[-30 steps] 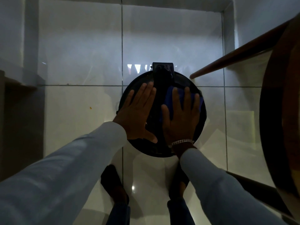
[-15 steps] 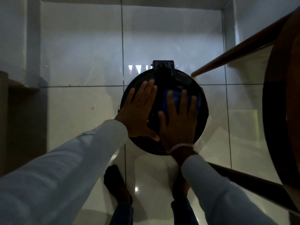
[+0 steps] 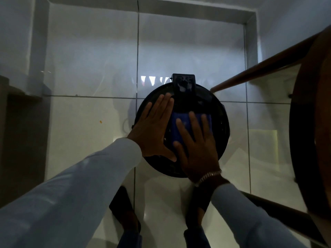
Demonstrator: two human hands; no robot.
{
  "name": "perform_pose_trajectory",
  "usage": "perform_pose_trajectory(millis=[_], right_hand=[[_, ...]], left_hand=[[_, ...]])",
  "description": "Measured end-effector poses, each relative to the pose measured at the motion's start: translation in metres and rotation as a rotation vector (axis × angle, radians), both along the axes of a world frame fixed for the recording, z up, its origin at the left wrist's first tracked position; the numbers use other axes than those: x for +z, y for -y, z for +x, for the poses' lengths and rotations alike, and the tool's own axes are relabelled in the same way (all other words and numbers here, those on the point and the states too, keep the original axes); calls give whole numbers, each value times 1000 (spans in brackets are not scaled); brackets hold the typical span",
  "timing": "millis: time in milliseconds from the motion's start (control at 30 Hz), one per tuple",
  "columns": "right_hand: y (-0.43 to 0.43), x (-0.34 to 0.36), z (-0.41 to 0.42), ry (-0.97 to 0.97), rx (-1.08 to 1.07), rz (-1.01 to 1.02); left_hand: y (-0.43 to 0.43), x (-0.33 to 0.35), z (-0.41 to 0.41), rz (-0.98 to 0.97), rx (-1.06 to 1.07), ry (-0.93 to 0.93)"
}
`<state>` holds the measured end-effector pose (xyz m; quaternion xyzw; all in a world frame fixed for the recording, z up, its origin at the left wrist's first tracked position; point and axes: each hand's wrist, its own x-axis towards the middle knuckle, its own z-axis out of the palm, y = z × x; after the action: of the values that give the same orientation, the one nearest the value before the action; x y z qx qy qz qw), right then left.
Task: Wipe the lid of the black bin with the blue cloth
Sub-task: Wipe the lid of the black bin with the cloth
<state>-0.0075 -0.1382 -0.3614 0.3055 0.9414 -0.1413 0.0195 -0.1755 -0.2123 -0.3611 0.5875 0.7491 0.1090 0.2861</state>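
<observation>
The round black bin lid (image 3: pixel 217 104) is seen from straight above, on a white tiled floor, with its hinge block (image 3: pixel 183 85) at the far edge. My left hand (image 3: pixel 153 127) lies flat with fingers spread on the lid's left half, holding nothing. My right hand (image 3: pixel 196 149) presses flat on the blue cloth (image 3: pixel 174 129), which lies on the lid's middle and right part. Most of the cloth is hidden under the palm.
A round wooden stool (image 3: pixel 311 131) with dark legs stands close on the right. A dark low ledge (image 3: pixel 19 133) is at the left. Walls close the far side. My feet (image 3: pixel 123 210) stand on the tiles just below the bin.
My right hand has slid the cloth toward me and a little left across the lid. My left hand has stayed flat on the left half.
</observation>
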Motion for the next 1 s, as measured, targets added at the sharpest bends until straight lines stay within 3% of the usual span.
perform_pose_trajectory(millis=[100, 233, 367, 433, 500, 667, 833, 1000], right_hand=[[-14, 1, 10, -36, -84, -45], [-21, 1, -47, -75, -285, -58], [-4, 7, -38, -56, -102, -125], [-13, 18, -22, -188, -84, -320], [-35, 27, -12, -361, -224, -436], [-72, 22, -24, -359, -340, -363], [-76, 5, -36, -438, -434, -388], [-79, -6, -28, -375, -259, -289]], left_hand=[[-1, -2, 0, 13, 6, -2], [0, -7, -1, 47, 25, -4], [2, -7, 2, 76, 40, 23], [1, -4, 1, 67, 36, 65], [0, 2, 0, 54, 43, 119], [-19, 23, 18, 258, -22, 25], [-45, 9, 30, 122, -149, -236], [-4, -4, 31, 229, 100, -202]])
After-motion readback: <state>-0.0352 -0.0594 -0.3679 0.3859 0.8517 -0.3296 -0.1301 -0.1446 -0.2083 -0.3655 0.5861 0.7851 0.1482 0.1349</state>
